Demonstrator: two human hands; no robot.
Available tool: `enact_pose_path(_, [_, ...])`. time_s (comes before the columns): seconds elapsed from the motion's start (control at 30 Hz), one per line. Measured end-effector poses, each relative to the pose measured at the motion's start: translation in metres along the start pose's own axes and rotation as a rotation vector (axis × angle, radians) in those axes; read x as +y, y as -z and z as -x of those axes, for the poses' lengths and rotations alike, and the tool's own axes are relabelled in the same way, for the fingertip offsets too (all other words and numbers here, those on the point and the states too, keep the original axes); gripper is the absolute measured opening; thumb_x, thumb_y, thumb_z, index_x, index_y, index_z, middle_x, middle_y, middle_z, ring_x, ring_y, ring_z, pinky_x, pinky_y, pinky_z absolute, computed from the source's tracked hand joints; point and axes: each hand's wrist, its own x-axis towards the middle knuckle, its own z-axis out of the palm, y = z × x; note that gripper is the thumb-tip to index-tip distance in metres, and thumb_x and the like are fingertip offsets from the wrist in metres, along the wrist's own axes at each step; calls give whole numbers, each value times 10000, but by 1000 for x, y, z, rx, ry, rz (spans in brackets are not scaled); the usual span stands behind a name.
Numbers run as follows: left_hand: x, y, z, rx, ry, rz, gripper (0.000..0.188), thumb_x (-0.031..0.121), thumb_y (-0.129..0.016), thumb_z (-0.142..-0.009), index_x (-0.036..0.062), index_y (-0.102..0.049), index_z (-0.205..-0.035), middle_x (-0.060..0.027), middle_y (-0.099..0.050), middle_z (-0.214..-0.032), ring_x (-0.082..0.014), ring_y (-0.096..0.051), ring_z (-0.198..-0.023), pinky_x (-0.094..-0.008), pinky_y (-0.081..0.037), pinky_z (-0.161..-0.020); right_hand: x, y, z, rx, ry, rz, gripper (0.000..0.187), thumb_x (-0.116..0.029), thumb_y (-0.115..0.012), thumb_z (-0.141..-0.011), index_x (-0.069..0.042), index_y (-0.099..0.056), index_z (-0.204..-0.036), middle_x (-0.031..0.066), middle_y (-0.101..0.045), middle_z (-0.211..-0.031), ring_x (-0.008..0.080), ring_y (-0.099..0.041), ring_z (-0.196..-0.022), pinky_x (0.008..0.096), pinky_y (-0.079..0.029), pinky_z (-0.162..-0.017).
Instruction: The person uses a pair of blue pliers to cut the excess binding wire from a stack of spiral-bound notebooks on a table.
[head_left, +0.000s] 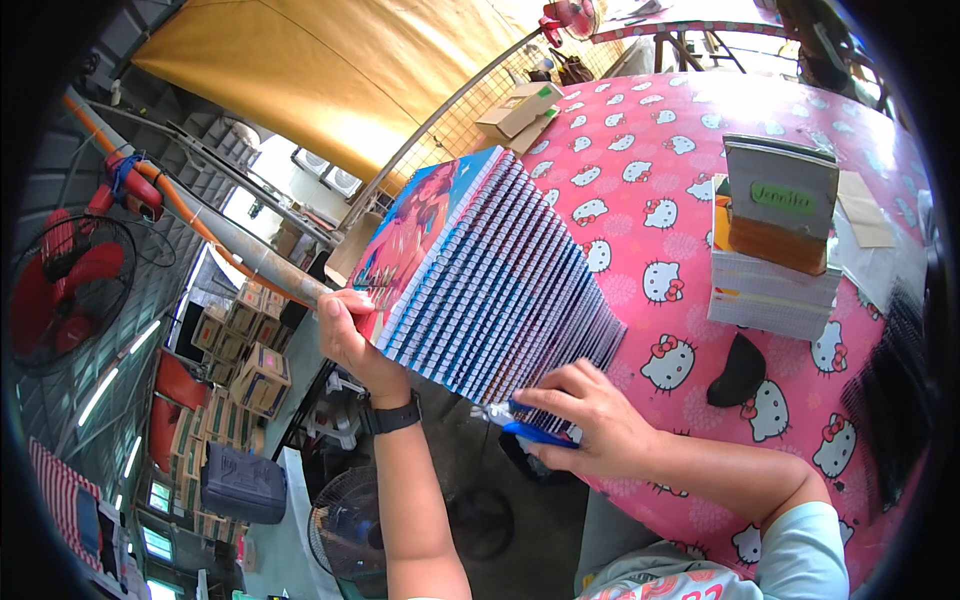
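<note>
A tall stack of spiral-bound notebooks [500, 270] stands at the near left edge of the pink table, with its wire bindings turned toward me. The top notebook has a colourful illustrated cover. My left hand [352, 335], a dark watch on its wrist, grips the near left corner of the top notebook. In my right hand [590, 415] is a pair of blue-handled pliers [540, 433], held closed-fingered. The metal jaws of the pliers are at the lower corner of the stack, by the binding wire. Whether they bite on the wire I cannot tell.
A pink patterned cloth covers the table [610, 255]. To the right, a grey-and-brown box [785, 190] rests on a paper stack [770, 295]. A black curved piece [738, 372] and black binding wires [890, 400] lie nearby. A floor fan [350, 525] stands below left.
</note>
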Motion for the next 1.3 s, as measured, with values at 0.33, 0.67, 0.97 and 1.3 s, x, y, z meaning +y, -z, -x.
enact_pose_path(0.33, [1,0,0,12,23,30,380,279,-358,-958,55,-398,-654,-60,-441,-689,-160,-434,-681,-316,-372,-715,2,-3,-3,168,158,263,583,-197,-746,-618,-128,-569,-1169,77,-498,-997,255,-470,-880,381,-389,-759])
enact_pose_path(0.67, [3,4,-1,-38,-7,-42,375,293,-344,-962,61,-432,-681,-46,-460,-717,-151,-440,-694,-312,-391,-722,12,6,-15,-311,-549,-979,318,-256,-591,-859,16,-588,-1023,111,-620,-898,170,-592,-771,325,-511,-693])
enact_pose_path(0.97, [-4,29,-77,-223,89,-27,201,104,-676,-771,65,-482,-736,7,-467,-719,-84,-414,-673,-244,-363,-672,4,2,-1,-210,-265,-118,542,-294,-727,-699,-71,-548,-1160,122,-611,-974,263,-597,-899,357,-456,-790])
enact_pose_path(1.3, [-35,2,-75,-540,78,-172,184,21,-686,-784,39,-509,-737,19,-519,-671,-43,-481,-633,-213,-411,-578,10,-11,-1,60,128,358,538,-202,-725,-670,-90,-551,-1166,65,-576,-1000,220,-558,-881,365,-425,-770])
